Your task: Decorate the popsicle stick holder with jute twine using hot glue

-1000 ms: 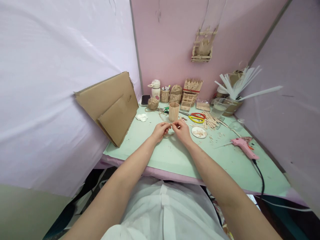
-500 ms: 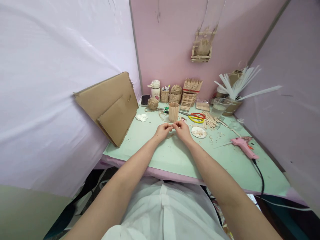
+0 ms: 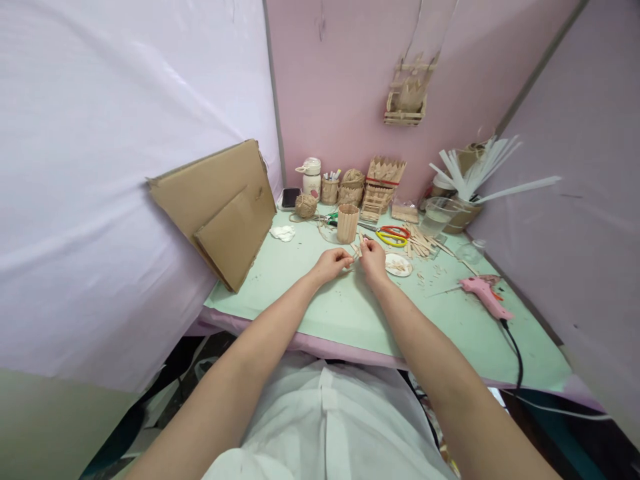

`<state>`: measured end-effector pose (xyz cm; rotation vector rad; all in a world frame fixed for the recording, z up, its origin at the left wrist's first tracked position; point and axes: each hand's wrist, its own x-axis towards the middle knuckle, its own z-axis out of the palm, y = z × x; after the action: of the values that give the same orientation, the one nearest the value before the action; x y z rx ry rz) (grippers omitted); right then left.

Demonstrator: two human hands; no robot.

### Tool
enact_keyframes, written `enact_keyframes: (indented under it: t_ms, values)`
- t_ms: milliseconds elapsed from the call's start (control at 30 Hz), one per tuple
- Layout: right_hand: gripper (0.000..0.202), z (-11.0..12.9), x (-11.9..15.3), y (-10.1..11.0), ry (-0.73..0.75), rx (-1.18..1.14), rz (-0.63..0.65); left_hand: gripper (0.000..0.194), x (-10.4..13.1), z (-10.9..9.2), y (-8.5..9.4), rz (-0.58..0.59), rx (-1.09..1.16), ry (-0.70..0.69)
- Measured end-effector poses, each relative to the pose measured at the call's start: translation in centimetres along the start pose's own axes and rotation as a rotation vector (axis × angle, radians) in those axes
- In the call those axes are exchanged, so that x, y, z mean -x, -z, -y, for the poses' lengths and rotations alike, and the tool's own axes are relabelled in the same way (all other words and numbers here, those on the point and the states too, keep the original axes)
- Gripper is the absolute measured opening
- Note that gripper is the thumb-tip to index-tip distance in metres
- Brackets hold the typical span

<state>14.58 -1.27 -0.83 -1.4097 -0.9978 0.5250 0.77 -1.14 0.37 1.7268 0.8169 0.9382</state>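
Observation:
My left hand point(image 3: 334, 264) is closed above the table, thumb and fingertips pinched on a thin strand of jute twine point(image 3: 355, 255). Just to its right, my right hand point(image 3: 373, 261) has its fingers curled together near small wooden pieces point(image 3: 361, 239); whatever sits between those fingers is too small to make out. Behind both hands stands an upright cup of craft sticks point(image 3: 347, 225). Twine from a ball point(image 3: 305, 207) trails over the table behind the cup's left side.
Scissors with red and yellow handles point(image 3: 393, 235), loose craft sticks point(image 3: 423, 243) and a white dish of wood bits point(image 3: 399, 265) lie to the right. A pink glue gun point(image 3: 485, 296) rests farther right. Cardboard point(image 3: 225, 220) leans at the left.
The hands were fingertip to fingertip and have come slightly apart. My right hand has moved right, towards the white dish; my left hand has barely moved.

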Motion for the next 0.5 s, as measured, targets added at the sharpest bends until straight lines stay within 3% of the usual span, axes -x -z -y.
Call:
enact_keyframes:
  t_ms: [167, 500]
  values:
    - [0.016, 0.7, 0.4, 0.3, 0.041, -0.023, 0.018, 0.023, 0.1, -0.3, 0.2, 0.007, 0.043, 0.024]
    - [0.024, 2.3, 0.6, 1.2, 0.018, -0.209, 0.289, 0.031, 0.2, -0.3, 0.8, -0.085, 0.218, 0.143]
